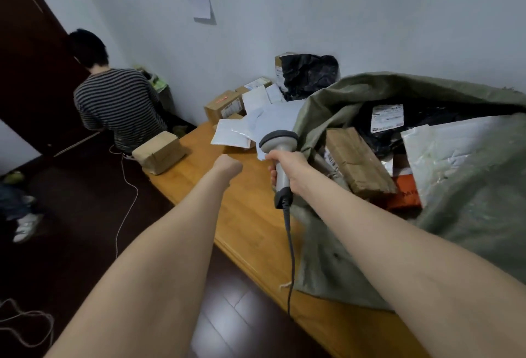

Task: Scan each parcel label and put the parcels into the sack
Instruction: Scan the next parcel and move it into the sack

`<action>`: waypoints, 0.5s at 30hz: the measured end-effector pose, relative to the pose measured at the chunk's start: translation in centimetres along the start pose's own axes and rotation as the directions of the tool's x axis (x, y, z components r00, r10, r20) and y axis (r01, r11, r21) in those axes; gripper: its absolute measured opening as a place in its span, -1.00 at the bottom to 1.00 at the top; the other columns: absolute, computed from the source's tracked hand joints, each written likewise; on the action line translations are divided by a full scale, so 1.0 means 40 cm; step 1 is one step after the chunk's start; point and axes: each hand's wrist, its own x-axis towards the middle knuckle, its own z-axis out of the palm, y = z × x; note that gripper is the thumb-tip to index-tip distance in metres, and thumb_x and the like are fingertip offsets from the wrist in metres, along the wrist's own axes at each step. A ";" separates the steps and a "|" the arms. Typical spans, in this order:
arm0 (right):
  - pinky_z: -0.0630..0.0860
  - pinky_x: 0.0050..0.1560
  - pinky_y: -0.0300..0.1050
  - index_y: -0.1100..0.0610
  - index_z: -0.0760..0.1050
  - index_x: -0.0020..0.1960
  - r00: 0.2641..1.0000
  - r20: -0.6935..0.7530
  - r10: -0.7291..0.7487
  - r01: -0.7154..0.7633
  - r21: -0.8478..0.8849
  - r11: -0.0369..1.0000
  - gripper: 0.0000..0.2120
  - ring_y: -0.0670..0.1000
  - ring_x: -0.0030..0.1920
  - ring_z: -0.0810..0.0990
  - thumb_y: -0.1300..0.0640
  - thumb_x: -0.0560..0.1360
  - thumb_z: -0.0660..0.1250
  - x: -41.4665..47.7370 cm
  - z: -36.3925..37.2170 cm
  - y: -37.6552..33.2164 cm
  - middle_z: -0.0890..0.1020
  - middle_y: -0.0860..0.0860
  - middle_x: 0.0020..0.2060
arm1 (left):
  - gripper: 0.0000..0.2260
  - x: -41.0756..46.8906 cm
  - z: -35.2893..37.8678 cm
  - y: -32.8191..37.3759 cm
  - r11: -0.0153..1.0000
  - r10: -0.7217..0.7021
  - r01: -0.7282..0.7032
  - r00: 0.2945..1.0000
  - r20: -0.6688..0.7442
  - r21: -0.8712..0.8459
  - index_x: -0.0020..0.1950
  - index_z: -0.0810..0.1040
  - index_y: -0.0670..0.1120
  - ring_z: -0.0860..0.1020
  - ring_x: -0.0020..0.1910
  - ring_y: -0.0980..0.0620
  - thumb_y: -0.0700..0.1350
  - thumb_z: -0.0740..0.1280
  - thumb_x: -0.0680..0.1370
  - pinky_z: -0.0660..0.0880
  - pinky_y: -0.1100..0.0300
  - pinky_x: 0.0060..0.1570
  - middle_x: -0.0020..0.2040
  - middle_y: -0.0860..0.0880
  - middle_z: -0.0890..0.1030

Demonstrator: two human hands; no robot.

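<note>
From my seat I see the right hand (287, 166) clamped round the grey handle of the scanner (278, 144), fingers wrapped tight and the scanner's head aimed away toward the wall. Its dark cable (290, 258) hangs past the edge of the wooden table (247, 215) and is lost low in the view. The left hand (227, 165) reaches out just beside it, but it is turned away from me — only the wrist and the back of the hand show, so I cannot tell whether its fingers are curled or apart. The green sack (469, 215) lies on the table at the right, mouth gaping, its far side cut off by the frame. Inside lie a brown paper parcel (358, 161), a black bag (398, 132) whose white label is too blurred to read, and a white padded mailer (444, 155); something orange (405, 191) is half buried beneath them. Outside the sack, more parcels are heaped at the table's far end against the wall — a white mailer (232, 135), a cardboard box (223, 108) with a faint red line across its top, and others I cannot separate. A taped box (159, 152) sits on the table's left corner. A person in a striped shirt (119, 107) faces away.
</note>
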 end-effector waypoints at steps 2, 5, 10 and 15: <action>0.46 -0.38 -0.17 0.22 0.47 -0.18 0.999 -0.033 0.014 -0.015 -0.007 1.000 -0.86 -0.02 -0.44 0.43 0.20 0.52 0.38 0.025 0.057 0.030 0.49 0.07 -0.39 | -0.66 0.040 -0.029 -0.041 1.000 -0.003 0.003 1.000 0.025 0.005 0.34 0.36 -0.28 0.43 0.21 -0.18 -0.27 0.24 0.58 0.44 0.01 0.10 0.26 -0.23 0.43; 0.49 -0.35 -0.17 0.22 0.48 -0.12 0.996 -0.085 0.036 -0.037 -0.002 0.999 -0.88 -0.02 -0.43 0.46 0.19 0.52 0.39 0.073 0.151 0.070 0.53 0.09 -0.36 | -0.67 0.112 -0.075 -0.104 0.999 -0.009 0.007 0.998 0.061 0.031 0.36 0.35 -0.28 0.42 0.23 -0.17 -0.27 0.23 0.59 0.44 0.02 0.14 0.31 -0.23 0.42; 0.46 -0.42 -0.19 0.26 0.49 0.06 0.982 -0.164 0.095 -0.092 0.026 0.995 -0.81 -0.02 -0.45 0.45 0.17 0.53 0.38 0.156 0.310 0.146 0.56 0.11 -0.34 | -0.65 0.233 -0.165 -0.227 0.994 -0.014 -0.003 0.988 0.152 0.107 0.39 0.37 -0.26 0.47 0.27 -0.19 -0.23 0.22 0.60 0.50 -0.01 0.12 0.33 -0.21 0.44; 0.45 -0.42 -0.17 0.24 0.49 0.05 0.965 -0.206 0.161 -0.159 0.029 0.987 -0.81 -0.01 -0.47 0.44 0.14 0.53 0.39 0.229 0.435 0.216 0.54 0.09 -0.39 | -0.62 0.336 -0.231 -0.346 0.989 -0.098 0.071 0.972 0.213 0.129 0.41 0.32 -0.19 0.43 0.23 -0.16 -0.23 0.25 0.59 0.48 0.05 0.01 0.33 -0.17 0.38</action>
